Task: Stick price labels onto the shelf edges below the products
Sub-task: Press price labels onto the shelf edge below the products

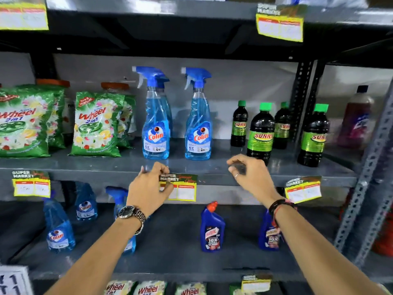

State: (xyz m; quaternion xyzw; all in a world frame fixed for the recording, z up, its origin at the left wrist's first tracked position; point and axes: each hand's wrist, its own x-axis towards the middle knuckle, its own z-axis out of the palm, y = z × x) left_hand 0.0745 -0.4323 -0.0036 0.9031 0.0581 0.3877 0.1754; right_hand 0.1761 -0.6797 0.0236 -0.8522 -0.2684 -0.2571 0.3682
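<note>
The left hand (pixel 148 188) has its fingers curled over the left end of the price label (pixel 180 187), thumb and forefinger seemingly pinching its corner against the shelf edge (pixel 234 180). The right hand (pixel 248 173), right of the label and above the edge, is loosely curled around something small and blurred; I cannot tell what it is.

To do this well, press the label's top strip flat, then smooth rightward, keeping it level below the two spray bottles (pixel 156 124).

The grey metal shelving already carries other labels left and right of this one.
</note>
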